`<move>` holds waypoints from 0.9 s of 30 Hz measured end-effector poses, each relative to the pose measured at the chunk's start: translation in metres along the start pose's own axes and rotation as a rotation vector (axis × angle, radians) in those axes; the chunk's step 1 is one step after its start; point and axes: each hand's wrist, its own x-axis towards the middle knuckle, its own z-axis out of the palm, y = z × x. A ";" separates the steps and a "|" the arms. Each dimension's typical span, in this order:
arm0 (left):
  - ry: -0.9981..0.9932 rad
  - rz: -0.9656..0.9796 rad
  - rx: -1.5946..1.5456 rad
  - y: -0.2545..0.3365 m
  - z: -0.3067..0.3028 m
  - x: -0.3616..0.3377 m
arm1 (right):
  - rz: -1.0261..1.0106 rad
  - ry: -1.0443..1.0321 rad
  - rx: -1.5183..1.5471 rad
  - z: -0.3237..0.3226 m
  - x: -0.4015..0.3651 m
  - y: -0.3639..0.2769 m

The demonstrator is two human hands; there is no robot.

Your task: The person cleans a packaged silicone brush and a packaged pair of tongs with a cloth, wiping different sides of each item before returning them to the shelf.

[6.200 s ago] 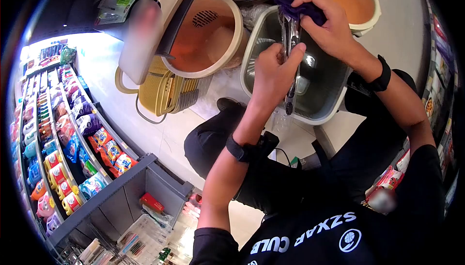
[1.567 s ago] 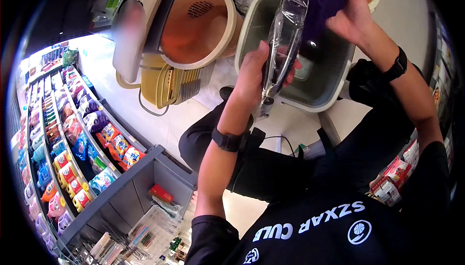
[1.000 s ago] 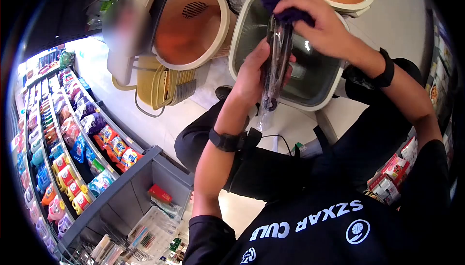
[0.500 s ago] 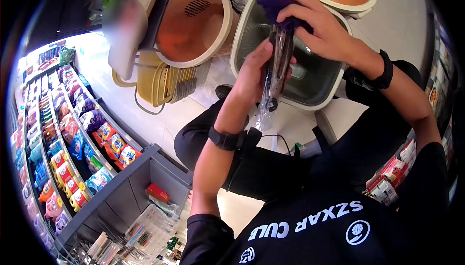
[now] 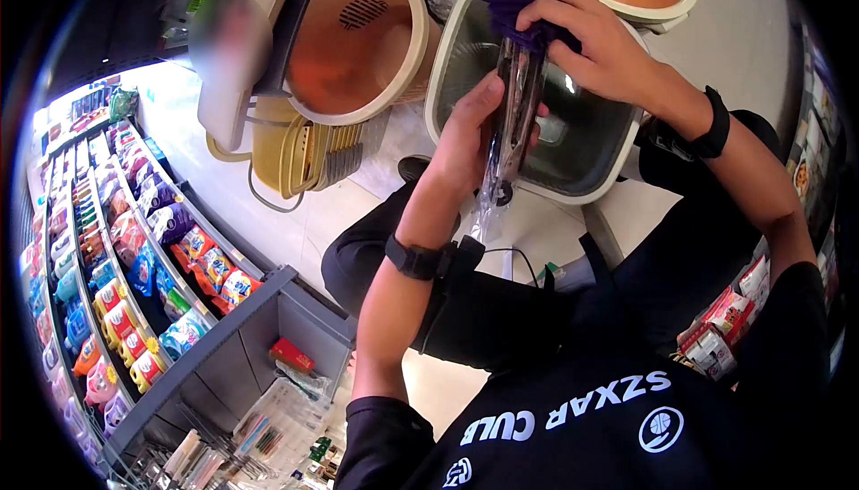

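My left hand (image 5: 471, 136) is wrapped round a long, dark item in a clear plastic sleeve (image 5: 514, 123), held lengthwise with its upper end away from me. The sleeve's loose lower end hangs past my wrist. At the upper end, my right hand (image 5: 595, 42) pinches a purple cloth (image 5: 519, 11) against the package. Both hands are over a deep grey-green basin with a pale rim (image 5: 435, 87). Plastic glare hides what exactly the dark item is.
Orange-lined basins (image 5: 358, 51) stand beyond and to the left, near a yellow plastic basket (image 5: 282, 145). Shelves of detergent packs (image 5: 192, 257) line the left. A grey bin (image 5: 309, 311) with small goods sits at lower left. Packaged goods (image 5: 725, 320) stand at right.
My right hand and the purple cloth have shifted slightly up and to the right along the package, baring a little more of its upper part. My left hand keeps its hold.
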 end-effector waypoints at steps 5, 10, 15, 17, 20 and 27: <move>0.021 -0.001 -0.037 0.001 0.003 0.001 | 0.024 -0.007 0.044 0.001 0.000 0.001; 0.027 -0.012 -0.041 0.000 0.002 0.000 | 0.028 0.036 -0.027 0.001 0.001 0.004; 0.025 -0.020 -0.027 0.006 0.005 -0.003 | -0.019 0.072 -0.046 0.001 0.001 0.004; 0.021 -0.031 -0.044 0.005 0.003 -0.003 | -0.007 0.083 -0.071 0.002 0.001 0.004; 0.011 -0.040 -0.045 0.003 0.000 -0.001 | -0.077 0.141 -0.130 0.003 0.001 -0.004; 0.056 -0.071 -0.060 0.004 -0.002 -0.001 | -0.104 0.129 -0.119 0.003 0.002 -0.006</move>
